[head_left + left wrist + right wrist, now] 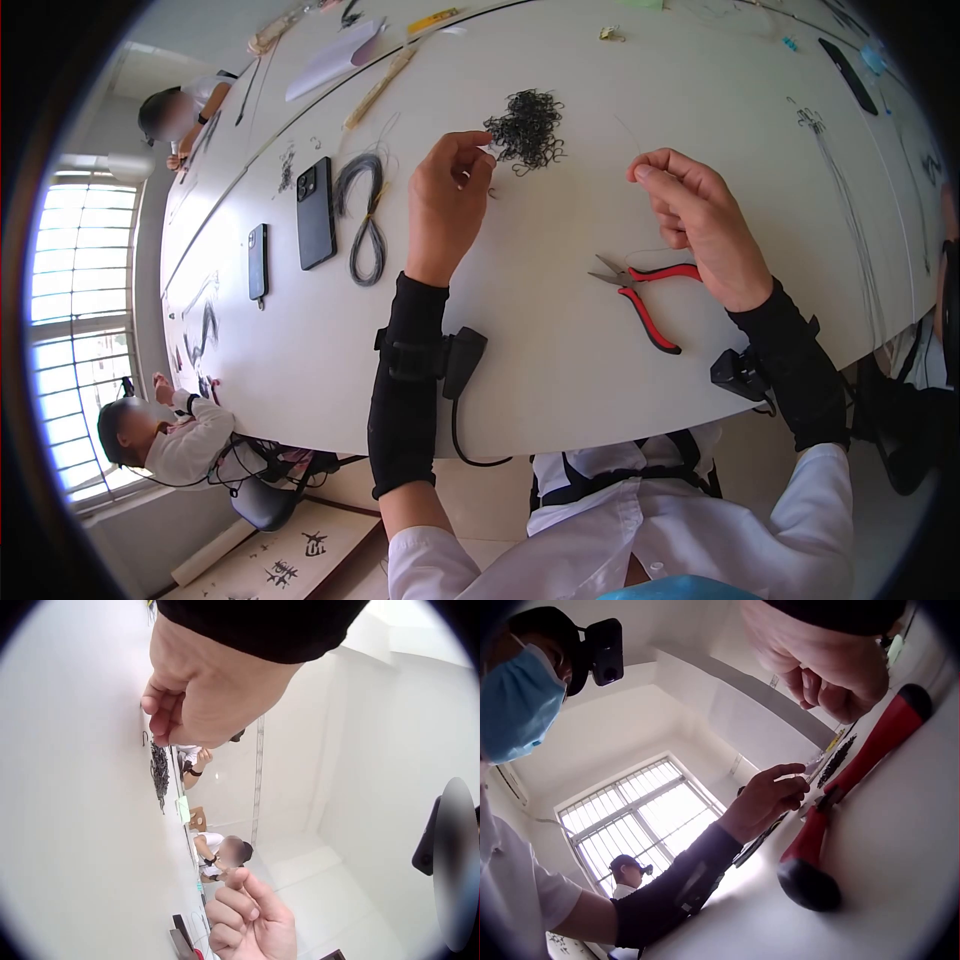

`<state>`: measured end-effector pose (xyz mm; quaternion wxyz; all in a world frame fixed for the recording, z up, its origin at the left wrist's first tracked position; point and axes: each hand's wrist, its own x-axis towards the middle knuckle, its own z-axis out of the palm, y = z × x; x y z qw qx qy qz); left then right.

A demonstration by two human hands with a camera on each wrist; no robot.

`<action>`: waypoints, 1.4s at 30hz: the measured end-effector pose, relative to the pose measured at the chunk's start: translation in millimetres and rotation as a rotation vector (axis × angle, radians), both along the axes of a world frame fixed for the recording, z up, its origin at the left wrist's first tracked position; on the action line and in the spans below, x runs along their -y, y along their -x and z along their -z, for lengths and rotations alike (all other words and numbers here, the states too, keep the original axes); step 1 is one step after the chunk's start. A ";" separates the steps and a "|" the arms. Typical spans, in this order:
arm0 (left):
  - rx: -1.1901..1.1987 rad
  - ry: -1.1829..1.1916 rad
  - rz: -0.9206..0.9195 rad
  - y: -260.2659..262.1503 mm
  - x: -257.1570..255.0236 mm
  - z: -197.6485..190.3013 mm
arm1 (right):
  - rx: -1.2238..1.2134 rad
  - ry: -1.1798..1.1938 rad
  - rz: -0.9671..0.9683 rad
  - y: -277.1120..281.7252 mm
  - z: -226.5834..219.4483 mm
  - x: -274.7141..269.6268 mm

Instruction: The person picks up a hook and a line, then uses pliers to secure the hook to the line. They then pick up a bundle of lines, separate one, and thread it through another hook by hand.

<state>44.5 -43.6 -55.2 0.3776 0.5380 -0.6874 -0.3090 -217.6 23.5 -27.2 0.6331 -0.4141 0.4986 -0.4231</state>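
In the head view my left hand [447,205] is bent at the left edge of a pile of small black hooks [528,130], thumb and forefinger tips slightly apart. I see no hook plainly between them. A loose hook [145,738] lies beside the pile in the left wrist view. To the right, my right hand [705,220] pinches a very thin clear line [622,128] between thumb and forefinger, its other fingers curled. Red-handled pliers [650,320] lie with jaws apart on the table, just below and left of that hand.
Two phones, the larger [317,215] and the smaller [259,263], lie at the left beside a tied grey coil [368,250]. Long thin strands [845,190] run down the table's right side. Two other people sit at the left.
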 end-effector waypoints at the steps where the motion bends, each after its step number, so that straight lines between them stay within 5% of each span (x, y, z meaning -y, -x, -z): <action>1: -0.025 0.000 0.018 2.3 -1.9 -2.9 | -0.025 0.011 -0.009 -0.4 -0.6 0.2; 8: -0.501 -0.380 0.236 47.1 -39.0 -41.6 | -0.142 0.203 -0.010 -9.0 -2.9 -5.3; 21: -0.408 -0.208 0.228 60.6 -48.9 -36.9 | -0.191 0.225 -0.008 -9.4 -0.2 -5.5; 24: -0.076 0.116 0.257 59.4 -49.1 -30.3 | -0.193 0.199 -0.009 -8.1 -2.5 -5.4; 28: 0.039 0.185 0.252 63.7 -52.3 -32.5 | -0.211 0.314 0.015 -8.8 15.7 -0.9; 42: -0.415 -0.365 0.175 64.6 -53.0 -33.5 | -0.225 0.285 -0.005 -8.6 12.8 -3.2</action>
